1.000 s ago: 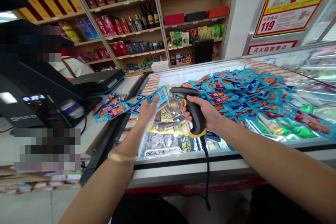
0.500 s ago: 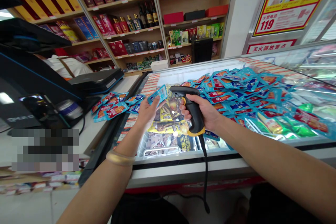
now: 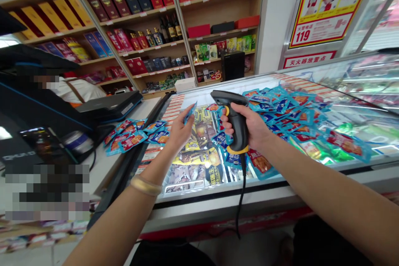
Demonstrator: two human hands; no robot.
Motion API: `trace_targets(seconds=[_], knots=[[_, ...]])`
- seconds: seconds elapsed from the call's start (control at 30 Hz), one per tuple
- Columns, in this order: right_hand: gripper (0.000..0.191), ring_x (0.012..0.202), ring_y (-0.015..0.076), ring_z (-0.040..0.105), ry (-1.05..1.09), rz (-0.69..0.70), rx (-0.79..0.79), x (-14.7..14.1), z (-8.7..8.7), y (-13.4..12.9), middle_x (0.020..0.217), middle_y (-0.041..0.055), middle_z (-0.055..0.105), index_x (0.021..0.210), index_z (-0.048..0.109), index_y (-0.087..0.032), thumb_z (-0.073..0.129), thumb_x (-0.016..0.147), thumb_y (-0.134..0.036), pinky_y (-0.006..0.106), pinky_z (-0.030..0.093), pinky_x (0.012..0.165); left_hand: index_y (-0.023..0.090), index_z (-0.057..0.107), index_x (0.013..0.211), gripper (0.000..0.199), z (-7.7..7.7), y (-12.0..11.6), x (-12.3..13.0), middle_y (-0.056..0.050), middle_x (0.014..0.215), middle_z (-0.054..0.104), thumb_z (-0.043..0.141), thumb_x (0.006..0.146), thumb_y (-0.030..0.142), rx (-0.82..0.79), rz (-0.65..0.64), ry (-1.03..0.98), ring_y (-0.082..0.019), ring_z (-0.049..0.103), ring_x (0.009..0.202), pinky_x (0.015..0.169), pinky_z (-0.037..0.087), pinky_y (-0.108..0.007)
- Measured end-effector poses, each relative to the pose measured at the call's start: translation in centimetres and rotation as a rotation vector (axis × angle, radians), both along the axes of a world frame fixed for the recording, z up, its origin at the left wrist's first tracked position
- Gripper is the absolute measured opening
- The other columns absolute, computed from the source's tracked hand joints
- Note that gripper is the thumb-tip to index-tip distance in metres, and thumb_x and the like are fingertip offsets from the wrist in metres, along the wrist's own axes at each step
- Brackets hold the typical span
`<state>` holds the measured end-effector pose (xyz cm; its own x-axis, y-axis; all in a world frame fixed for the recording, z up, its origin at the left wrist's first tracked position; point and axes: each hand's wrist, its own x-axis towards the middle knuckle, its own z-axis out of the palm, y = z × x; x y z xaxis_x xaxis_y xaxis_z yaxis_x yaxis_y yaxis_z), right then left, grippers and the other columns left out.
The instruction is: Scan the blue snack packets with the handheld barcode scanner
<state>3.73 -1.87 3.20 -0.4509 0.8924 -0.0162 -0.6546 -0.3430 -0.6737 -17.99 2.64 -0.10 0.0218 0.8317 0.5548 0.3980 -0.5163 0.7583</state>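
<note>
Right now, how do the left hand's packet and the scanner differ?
The packet is light blue; the scanner is black with yellow trim. The packet is thin and seen nearly edge-on; the scanner is bulkier, handle down. A cord hangs from the scanner; none shows on the packet. Both are held over the display case.

Scanner point(image 3: 239, 132), black and yellow, is being held handle-down, cord point(image 3: 241, 199) dangling below. Blue packet point(image 3: 192, 111) is being pinched nearly edge-on left of scanner. More packets point(image 3: 291, 110), blue with red or navy panels, are lying heaped right, others clustering left.
</note>
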Motion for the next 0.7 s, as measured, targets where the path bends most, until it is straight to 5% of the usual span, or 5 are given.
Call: trace_targets(seconds=[0.2, 0.37, 0.47, 0.7], knots=[[0.017, 0.053, 0.0091, 0.045, -0.071, -0.281, 0.082, 8.0, 0.9, 0.0, 0.068, 0.0007, 0.052, 0.079, 0.058, -0.017, 0.062, 0.082, -0.033, 0.017, 0.042, 0.041, 0.019, 0.054, 0.133, 0.042, 3.3, 2.3, 9.6, -0.009, 0.136, 0.058, 0.044, 0.094, 0.034, 0.227, -0.136, 0.368, -0.021, 0.052, 0.127, 0.111, 0.037, -0.04], [0.017, 0.051, 0.0085, 0.044, -0.123, -0.45, 0.062, 13.5, 0.4, -0.3, 0.067, 0.0008, 0.051, 0.077, 0.057, -0.018, 0.06, 0.083, -0.033, 0.018, 0.041, 0.042, 0.022, 0.041, 0.143, 0.07, 2.5, 2.8, 16.9, -0.013, 0.146, 0.047, 0.055, 0.085, 0.057, 0.089, -0.162, 0.775, -0.031, 0.043, 0.134, 0.113, 0.031, -0.048], [0.018, 0.051, 0.0082, 0.044, -0.133, -0.498, 0.025, 15.1, 0.0, -0.5, 0.066, 0.0015, 0.051, 0.075, 0.058, -0.018, 0.055, 0.086, -0.032, 0.019, 0.041, 0.044, 0.028, 0.031, 0.149, 0.086, 1.8, 2.9, 18.3, -0.012, 0.152, 0.038, 0.056, 0.078, 0.069, -0.029, -0.103, 0.886, -0.036, 0.038, 0.137, 0.111, 0.031, -0.053], [0.02, 0.049, 0.009, 0.043, -0.199, -0.491, 0.064, 14.8, -0.7, 0.0, 0.064, 0.0013, 0.05, 0.072, 0.057, -0.02, 0.058, 0.084, -0.037, 0.023, 0.039, 0.044, 0.031, 0.026, 0.15, 0.088, 2.5, 3.0, 18.5, -0.012, 0.156, 0.032, 0.052, 0.078, 0.072, -0.095, -0.033, 0.949, -0.043, 0.032, 0.139, 0.11, 0.026, -0.061]])
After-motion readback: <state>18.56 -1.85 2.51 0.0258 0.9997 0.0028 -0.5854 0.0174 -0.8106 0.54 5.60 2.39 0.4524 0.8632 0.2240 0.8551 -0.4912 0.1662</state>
